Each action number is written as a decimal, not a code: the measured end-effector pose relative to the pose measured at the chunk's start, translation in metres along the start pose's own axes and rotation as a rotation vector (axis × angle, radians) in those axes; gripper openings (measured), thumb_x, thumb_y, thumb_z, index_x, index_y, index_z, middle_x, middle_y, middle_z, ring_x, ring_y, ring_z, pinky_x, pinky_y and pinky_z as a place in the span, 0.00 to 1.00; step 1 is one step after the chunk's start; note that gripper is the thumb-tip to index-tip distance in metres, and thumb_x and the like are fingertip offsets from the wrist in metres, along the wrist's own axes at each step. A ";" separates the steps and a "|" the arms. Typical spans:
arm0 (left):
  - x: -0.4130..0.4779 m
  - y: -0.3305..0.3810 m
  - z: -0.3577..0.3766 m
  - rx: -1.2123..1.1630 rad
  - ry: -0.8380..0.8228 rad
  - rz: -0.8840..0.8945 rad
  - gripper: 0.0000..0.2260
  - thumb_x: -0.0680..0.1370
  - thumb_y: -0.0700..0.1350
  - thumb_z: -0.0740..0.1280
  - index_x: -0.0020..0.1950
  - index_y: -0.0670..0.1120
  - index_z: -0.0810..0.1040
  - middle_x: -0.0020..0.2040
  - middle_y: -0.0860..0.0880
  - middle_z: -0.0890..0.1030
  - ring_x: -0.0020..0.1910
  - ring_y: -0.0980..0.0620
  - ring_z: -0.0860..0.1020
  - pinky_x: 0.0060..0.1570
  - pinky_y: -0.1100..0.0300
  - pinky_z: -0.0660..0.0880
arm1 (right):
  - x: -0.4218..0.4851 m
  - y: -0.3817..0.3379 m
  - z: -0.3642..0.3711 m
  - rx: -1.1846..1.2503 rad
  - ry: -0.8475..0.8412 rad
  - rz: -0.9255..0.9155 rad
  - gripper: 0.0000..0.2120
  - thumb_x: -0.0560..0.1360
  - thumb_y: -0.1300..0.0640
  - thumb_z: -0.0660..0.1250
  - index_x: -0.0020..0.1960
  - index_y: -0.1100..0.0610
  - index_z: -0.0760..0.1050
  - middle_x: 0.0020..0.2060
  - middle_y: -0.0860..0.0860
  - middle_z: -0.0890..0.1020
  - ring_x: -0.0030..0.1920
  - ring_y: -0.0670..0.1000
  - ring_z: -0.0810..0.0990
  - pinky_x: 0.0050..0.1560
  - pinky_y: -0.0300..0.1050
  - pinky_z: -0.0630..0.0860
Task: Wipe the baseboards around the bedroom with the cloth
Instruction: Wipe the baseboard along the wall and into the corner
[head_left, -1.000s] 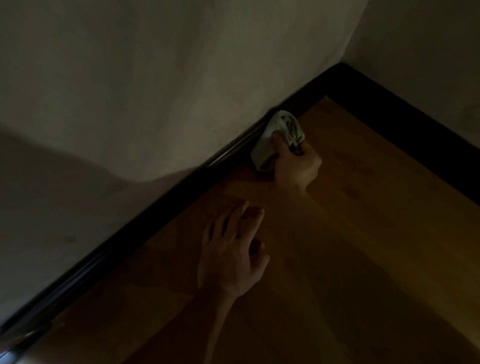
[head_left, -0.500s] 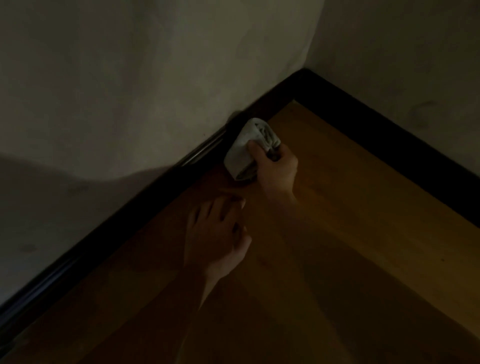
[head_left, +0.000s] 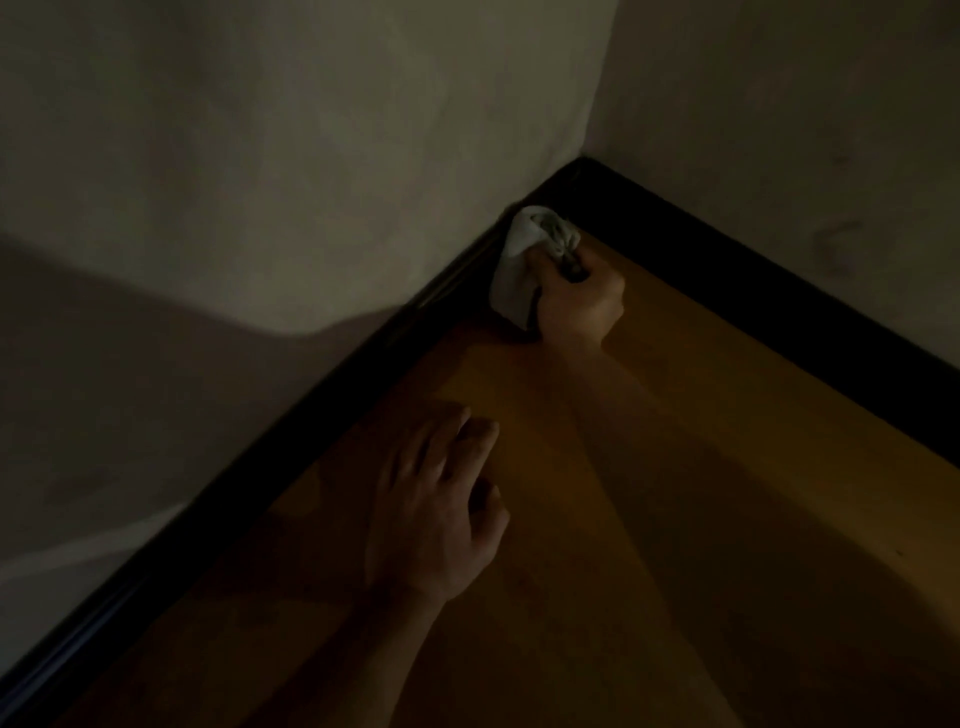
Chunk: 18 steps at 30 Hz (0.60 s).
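dim shot, we're looking down into a room corner. right hand (head_left: 579, 304) is balled round the cloth (head_left: 522, 260), fingers curled tight on it; we read that as a full grip, not a pinch. cloth is pale and bunched, pressed against the left baseboard (head_left: 311, 415) just short of the corner. its upper bunch pokes out above the knuckles and a flatter flap hangs btw hand and board. whether the flap's bottom edge touches the floor (head_left: 727, 493) we can't tell, too dark. left hand (head_left: 436, 509) is down on the floor, palm down, fingers relaxed and slightly spread, holding nothing. it's near the same baseboard but apart from it, and well back from the cloth. both forearms come in from the bottom edge, bare. baseboards are black and glossy; the left one shows a faint highlight along its top near the cloth. second baseboard (head_left: 753, 270) runs off right from the corner, meeting the first at approx a right angle. floor is warm brown wood w/ a big shadow over the lower right. wall (head_left: 311, 156) above the left board is pale, w/ a darker shadow patch across its lower left.
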<state>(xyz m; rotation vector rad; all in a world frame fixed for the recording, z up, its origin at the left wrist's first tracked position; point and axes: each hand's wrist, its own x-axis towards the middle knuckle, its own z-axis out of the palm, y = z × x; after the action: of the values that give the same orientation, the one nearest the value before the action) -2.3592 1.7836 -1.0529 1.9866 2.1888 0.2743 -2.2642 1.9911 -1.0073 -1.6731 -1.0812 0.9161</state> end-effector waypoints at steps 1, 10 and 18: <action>0.000 0.000 0.000 -0.004 -0.004 -0.003 0.28 0.76 0.60 0.61 0.77 0.58 0.67 0.78 0.51 0.66 0.75 0.47 0.65 0.71 0.46 0.64 | 0.004 0.000 0.000 -0.008 0.015 -0.001 0.11 0.75 0.50 0.75 0.53 0.56 0.83 0.40 0.45 0.79 0.43 0.44 0.78 0.42 0.40 0.73; 0.001 -0.001 0.000 -0.002 -0.001 0.011 0.28 0.75 0.60 0.63 0.76 0.58 0.69 0.76 0.51 0.69 0.73 0.46 0.67 0.70 0.44 0.67 | 0.013 0.004 0.000 -0.031 -0.010 -0.039 0.14 0.74 0.48 0.75 0.56 0.54 0.83 0.47 0.47 0.83 0.47 0.44 0.80 0.47 0.43 0.78; 0.000 0.000 -0.001 -0.019 0.012 0.010 0.28 0.75 0.59 0.62 0.76 0.56 0.70 0.75 0.49 0.70 0.72 0.45 0.69 0.66 0.41 0.71 | 0.008 0.005 0.000 0.015 -0.045 -0.085 0.16 0.74 0.49 0.75 0.59 0.54 0.83 0.48 0.45 0.83 0.48 0.43 0.80 0.44 0.32 0.76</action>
<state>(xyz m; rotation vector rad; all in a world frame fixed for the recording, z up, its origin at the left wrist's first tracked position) -2.3595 1.7834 -1.0522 1.9915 2.1755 0.3078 -2.2600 1.9975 -1.0130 -1.5884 -1.1640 0.9087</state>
